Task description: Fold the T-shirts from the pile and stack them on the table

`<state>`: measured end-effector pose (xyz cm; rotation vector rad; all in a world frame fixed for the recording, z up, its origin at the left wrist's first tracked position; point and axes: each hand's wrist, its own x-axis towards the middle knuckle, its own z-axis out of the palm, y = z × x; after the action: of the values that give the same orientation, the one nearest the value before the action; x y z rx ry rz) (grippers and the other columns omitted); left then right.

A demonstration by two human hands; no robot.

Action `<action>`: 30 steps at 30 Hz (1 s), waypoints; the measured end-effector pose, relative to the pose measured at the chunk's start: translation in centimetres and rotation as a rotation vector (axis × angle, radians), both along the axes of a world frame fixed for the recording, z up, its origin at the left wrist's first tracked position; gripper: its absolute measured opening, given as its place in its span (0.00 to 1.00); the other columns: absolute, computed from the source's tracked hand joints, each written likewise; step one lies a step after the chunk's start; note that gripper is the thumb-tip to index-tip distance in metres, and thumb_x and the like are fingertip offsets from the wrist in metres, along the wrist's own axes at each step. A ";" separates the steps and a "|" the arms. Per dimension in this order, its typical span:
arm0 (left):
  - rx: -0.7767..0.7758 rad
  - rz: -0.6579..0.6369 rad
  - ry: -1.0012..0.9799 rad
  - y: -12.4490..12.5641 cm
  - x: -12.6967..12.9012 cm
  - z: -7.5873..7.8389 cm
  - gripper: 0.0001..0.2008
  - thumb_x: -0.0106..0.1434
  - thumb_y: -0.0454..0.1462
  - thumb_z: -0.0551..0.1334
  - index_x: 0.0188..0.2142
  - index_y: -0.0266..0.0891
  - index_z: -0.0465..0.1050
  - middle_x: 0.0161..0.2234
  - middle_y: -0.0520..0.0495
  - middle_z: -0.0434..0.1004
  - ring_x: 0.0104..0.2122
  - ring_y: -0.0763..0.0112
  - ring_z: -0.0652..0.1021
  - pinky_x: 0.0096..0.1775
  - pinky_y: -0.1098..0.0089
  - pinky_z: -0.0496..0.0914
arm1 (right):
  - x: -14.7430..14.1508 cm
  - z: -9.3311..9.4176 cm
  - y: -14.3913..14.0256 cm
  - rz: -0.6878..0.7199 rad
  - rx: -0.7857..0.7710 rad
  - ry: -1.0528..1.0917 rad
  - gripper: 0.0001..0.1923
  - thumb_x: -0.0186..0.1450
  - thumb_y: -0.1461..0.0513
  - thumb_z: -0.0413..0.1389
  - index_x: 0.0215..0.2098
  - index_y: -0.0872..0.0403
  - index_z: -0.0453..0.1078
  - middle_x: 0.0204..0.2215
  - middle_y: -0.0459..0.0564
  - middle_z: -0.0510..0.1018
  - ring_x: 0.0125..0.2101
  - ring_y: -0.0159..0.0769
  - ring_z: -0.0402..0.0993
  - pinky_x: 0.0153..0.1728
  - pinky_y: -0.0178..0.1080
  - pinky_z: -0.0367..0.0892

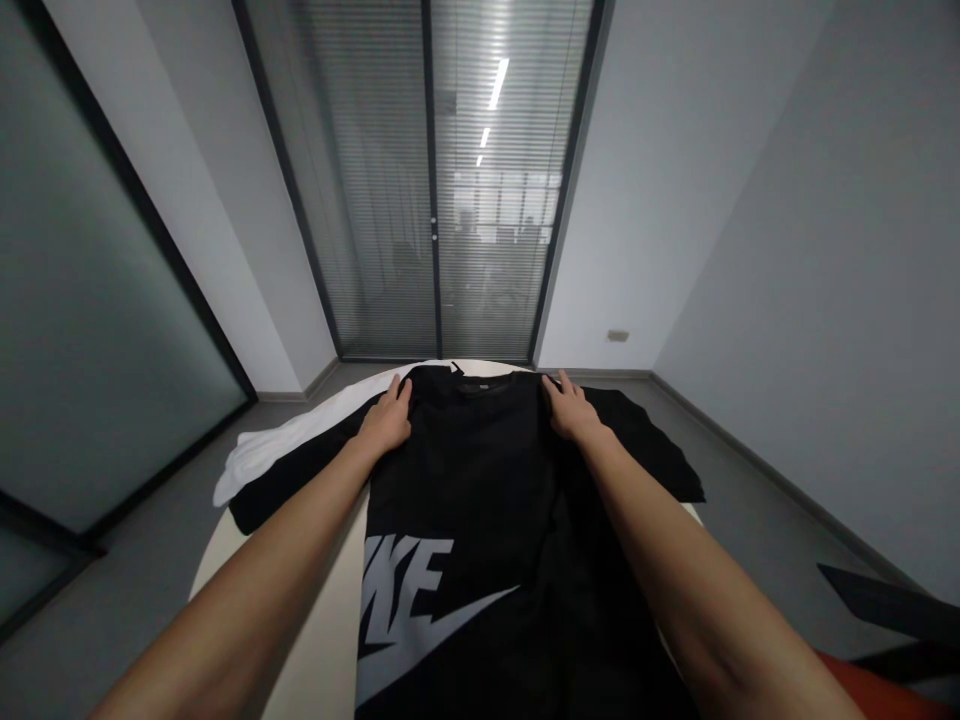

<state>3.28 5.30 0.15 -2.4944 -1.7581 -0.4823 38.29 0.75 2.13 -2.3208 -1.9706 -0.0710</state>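
A black T-shirt (472, 470) lies spread on the table, its collar at the far edge and a large grey printed logo low on its front. My left hand (387, 418) rests on the shirt's left shoulder, fingers stretched out and apart. On the opposite shoulder, beside the collar, is my right hand (570, 405), also with extended, spread fingers. Both sleeves reach out sideways past my hands. Part of a white garment (300, 435) shows beyond the left sleeve. My right forearm hides some of the shirt's right side.
The pale rounded table (322, 630) shows at the left and along the far edge. Past it stands a glass partition with blinds (487, 270). A frosted glass panel (82, 300) is on the left. At lower right are a dark flat object (885, 600) and something red (877, 690).
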 end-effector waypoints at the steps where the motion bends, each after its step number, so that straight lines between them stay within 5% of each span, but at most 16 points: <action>1: -0.003 0.004 0.018 -0.2 0.1 -0.3 0.39 0.58 0.27 0.61 0.69 0.34 0.53 0.71 0.29 0.44 0.64 0.46 0.65 0.59 0.55 0.67 | 0.4 -0.7 0.0 -0.026 -0.030 0.008 0.44 0.63 0.71 0.53 0.74 0.49 0.43 0.72 0.60 0.44 0.64 0.56 0.56 0.55 0.54 0.66; 6: 0.080 0.157 0.050 -1.6 -0.4 -0.1 0.27 0.63 0.34 0.61 0.62 0.39 0.64 0.63 0.34 0.63 0.58 0.50 0.72 0.54 0.57 0.70 | 2.9 -3.0 -1.0 -0.184 -0.011 0.004 0.26 0.67 0.63 0.54 0.63 0.59 0.64 0.59 0.66 0.68 0.57 0.54 0.66 0.52 0.51 0.67; 11: 0.091 0.335 -0.037 -1.1 -2.4 2.4 0.18 0.67 0.39 0.56 0.56 0.40 0.67 0.48 0.37 0.78 0.47 0.49 0.78 0.46 0.55 0.73 | 5.0 -2.8 -1.7 -0.231 0.049 0.006 0.19 0.71 0.61 0.47 0.49 0.62 0.75 0.51 0.68 0.73 0.52 0.53 0.70 0.47 0.47 0.68; 18: 0.209 0.513 -0.137 0.8 -5.7 3.4 0.22 0.65 0.42 0.60 0.56 0.35 0.67 0.53 0.31 0.72 0.53 0.44 0.73 0.49 0.51 0.72 | 5.2 -2.5 -2.1 -0.178 -0.043 0.053 0.15 0.65 0.53 0.60 0.44 0.53 0.78 0.51 0.61 0.74 0.52 0.51 0.71 0.47 0.45 0.67; 21: 0.389 0.486 -0.181 0.4 -5.8 3.2 0.25 0.63 0.38 0.61 0.59 0.35 0.65 0.61 0.32 0.63 0.58 0.44 0.67 0.53 0.51 0.69 | 4.9 -2.4 -2.2 -0.188 -0.010 0.108 0.14 0.69 0.55 0.54 0.46 0.54 0.75 0.47 0.60 0.77 0.48 0.47 0.74 0.45 0.44 0.68; 25: 0.392 0.228 -0.181 -1.8 -3.0 1.8 0.19 0.66 0.37 0.58 0.56 0.37 0.68 0.59 0.36 0.66 0.56 0.50 0.70 0.56 0.56 0.68 | 5.1 -1.2 -1.7 -0.285 0.156 0.196 0.18 0.73 0.53 0.47 0.53 0.54 0.69 0.43 0.61 0.78 0.44 0.48 0.76 0.45 0.47 0.68; 28: 0.118 0.087 -0.209 -4.6 0.5 -1.2 0.19 0.69 0.42 0.56 0.55 0.37 0.69 0.52 0.38 0.73 0.51 0.55 0.75 0.53 0.60 0.70 | 5.6 0.0 -0.5 -0.377 0.294 0.411 0.15 0.70 0.56 0.54 0.51 0.54 0.70 0.43 0.61 0.78 0.45 0.47 0.76 0.47 0.46 0.68; 30: -0.031 0.065 -0.192 -6.6 2.5 -3.7 0.24 0.70 0.46 0.55 0.60 0.36 0.66 0.57 0.36 0.71 0.54 0.52 0.75 0.55 0.57 0.69 | 5.9 0.7 0.7 -0.428 0.357 0.638 0.18 0.66 0.58 0.59 0.52 0.57 0.70 0.40 0.59 0.79 0.40 0.43 0.77 0.43 0.42 0.71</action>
<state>5.82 -1.30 -3.56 -2.4762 -1.9198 -0.7162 44.20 1.41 2.83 -2.1211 -1.0572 0.2365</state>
